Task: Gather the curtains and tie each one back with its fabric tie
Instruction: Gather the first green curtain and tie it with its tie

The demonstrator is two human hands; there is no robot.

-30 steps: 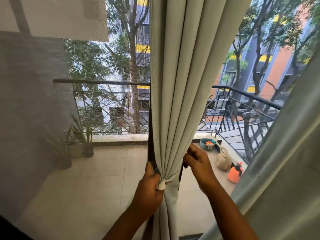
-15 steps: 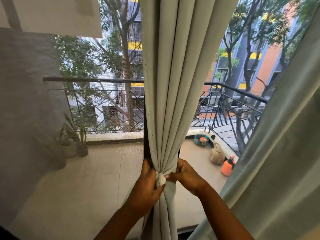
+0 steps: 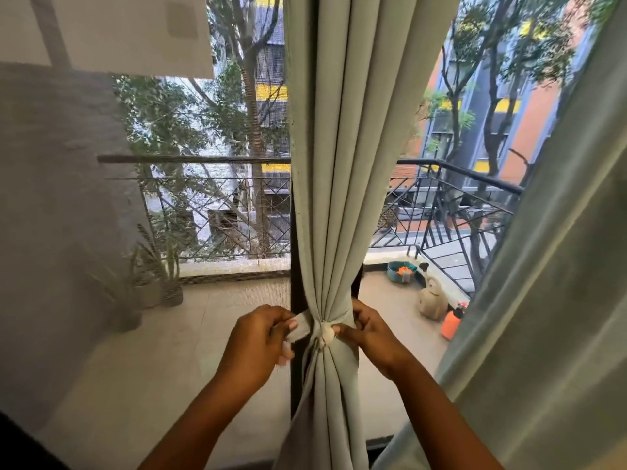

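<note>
A pale green curtain hangs in the middle of the window, gathered into a narrow bunch at waist height. A fabric tie of the same cloth wraps the bunch, with a small pale knot or button at its front. My left hand pinches the loose left end of the tie, pulled out to the left. My right hand pinches the tie just right of the knot. A second curtain hangs loose along the right edge.
A dark window frame post stands behind the gathered curtain. Beyond the glass lies a balcony with a metal railing, potted plants at left, a beige watering can and an orange spray bottle at right.
My left hand has moved off the knot and drawn the tie's end out leftward. My right hand came round from behind the curtain to the front, beside the knot.
</note>
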